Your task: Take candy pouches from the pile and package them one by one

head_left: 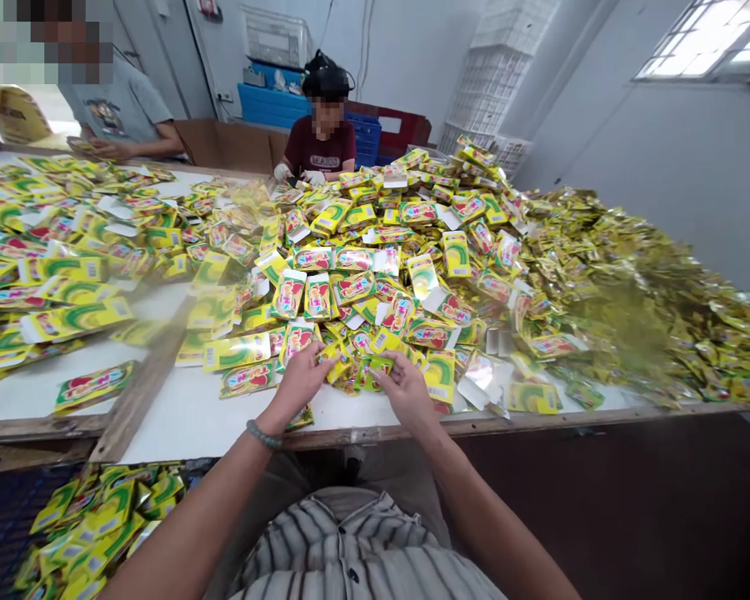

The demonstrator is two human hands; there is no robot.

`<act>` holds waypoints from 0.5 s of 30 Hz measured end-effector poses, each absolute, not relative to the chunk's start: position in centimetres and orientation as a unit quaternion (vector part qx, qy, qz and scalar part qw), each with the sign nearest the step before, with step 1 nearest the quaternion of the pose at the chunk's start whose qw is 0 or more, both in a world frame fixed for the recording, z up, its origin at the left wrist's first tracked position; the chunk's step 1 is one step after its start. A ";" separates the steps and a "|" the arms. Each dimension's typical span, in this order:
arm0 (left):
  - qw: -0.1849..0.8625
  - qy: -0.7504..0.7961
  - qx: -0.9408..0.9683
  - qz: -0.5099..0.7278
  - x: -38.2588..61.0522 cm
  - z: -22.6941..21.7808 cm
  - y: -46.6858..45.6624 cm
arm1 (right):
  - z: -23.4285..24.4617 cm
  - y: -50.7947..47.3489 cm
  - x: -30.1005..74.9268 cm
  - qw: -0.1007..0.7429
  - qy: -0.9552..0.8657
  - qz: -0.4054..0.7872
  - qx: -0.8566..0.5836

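A large heap of yellow and green sachets and flat cartons (375,275) covers the white table (187,408). My left hand (301,377), a bead bracelet on its wrist, pinches small yellow sachets (343,367) at the near edge of the heap. Facing it, my right hand (405,385) has its fingers closed on the same small bunch of sachets. The two hands almost touch above the table's front edge.
A blue crate (12,517) at my lower left holds several yellow packets. Across the table a person in a maroon shirt (322,146) works with gloved hands; another person in a grey shirt (122,108) stands far left. White crates (493,75) stack at the back wall.
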State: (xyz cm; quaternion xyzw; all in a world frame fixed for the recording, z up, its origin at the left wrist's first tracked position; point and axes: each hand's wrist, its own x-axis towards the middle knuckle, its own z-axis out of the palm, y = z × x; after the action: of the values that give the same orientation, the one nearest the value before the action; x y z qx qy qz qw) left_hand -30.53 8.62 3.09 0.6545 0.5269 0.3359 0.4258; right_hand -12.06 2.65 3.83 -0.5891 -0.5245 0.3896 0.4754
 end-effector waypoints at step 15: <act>0.713 0.416 0.425 0.371 -33.2 1.7 3.0 | 3.0 2.3 -16.6 0.367 -0.557 0.554 -0.499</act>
State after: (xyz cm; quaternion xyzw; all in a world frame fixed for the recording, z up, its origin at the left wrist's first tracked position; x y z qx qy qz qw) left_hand -33.17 2.96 1.75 0.4252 0.4157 0.3708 0.7134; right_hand -16.63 2.26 2.96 -0.4987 -0.5566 0.5539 0.3671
